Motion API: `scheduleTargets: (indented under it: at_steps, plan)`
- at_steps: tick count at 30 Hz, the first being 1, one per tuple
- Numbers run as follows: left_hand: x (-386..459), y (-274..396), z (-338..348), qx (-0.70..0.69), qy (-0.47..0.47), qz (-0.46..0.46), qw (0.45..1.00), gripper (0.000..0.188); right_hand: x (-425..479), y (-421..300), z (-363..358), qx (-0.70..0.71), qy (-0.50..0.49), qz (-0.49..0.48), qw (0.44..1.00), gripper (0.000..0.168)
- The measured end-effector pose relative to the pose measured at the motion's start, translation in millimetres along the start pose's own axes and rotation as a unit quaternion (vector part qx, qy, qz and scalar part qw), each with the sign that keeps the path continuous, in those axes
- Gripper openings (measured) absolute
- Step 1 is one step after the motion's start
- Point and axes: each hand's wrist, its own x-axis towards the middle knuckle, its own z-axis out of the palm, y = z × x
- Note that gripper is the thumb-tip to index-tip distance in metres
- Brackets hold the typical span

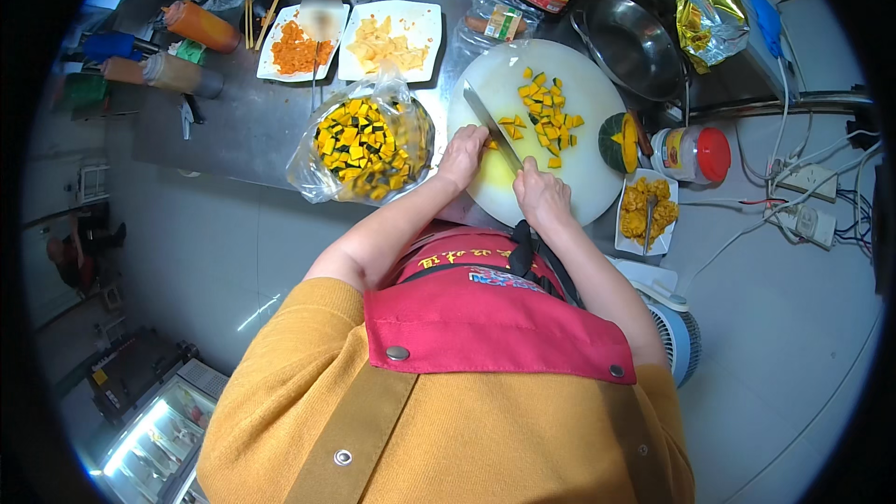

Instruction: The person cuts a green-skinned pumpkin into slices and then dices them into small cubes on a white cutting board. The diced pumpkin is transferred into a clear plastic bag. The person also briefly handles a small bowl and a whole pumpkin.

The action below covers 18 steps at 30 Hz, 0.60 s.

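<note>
My right hand point(542, 194) grips the handle of a kitchen knife point(491, 123), whose long blade points away and to the left over a round white cutting board point(469, 77). Beside the blade, the fingertips of my left hand point(462, 156) hold a small pumpkin piece point(493, 145), mostly hidden by the fingers. Right of the knife lie diced pumpkin cubes point(549, 112) with green skin, and a few cut pieces point(512, 127) rest close to the blade. At the board's right edge stands a cut pumpkin chunk point(616, 143). Left of the board, a clear plastic bag point(308, 171) holds many pumpkin cubes point(360, 140).
Behind the bag are square white plates with chopped orange food point(297, 52) and pale yellow slices point(385, 45). A metal pot point(630, 45), a red-lidded jar point(693, 154) and a dish of brownish-yellow food point(647, 213) stand to the right. Sauce bottles point(201, 26) lie left.
</note>
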Motion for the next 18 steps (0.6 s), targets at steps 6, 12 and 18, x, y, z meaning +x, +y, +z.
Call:
scheduleTargets:
  at_steps: [6,12,18]
  plan:
    - [-2,-8,4,0.001,-0.016,0.019,1.0,0.016,11,12,40,0.03,0.031,0.008,0.999,0.024]
    - [9,3,12,-0.029,-0.028,0.01,0.999,0.014,19,21,36,0.071,0.117,0.042,0.99,0.024]
    - [47,23,9,-0.071,-0.002,0.019,0.997,0.011,-6,47,0,0.017,0.212,0.075,0.974,0.024]
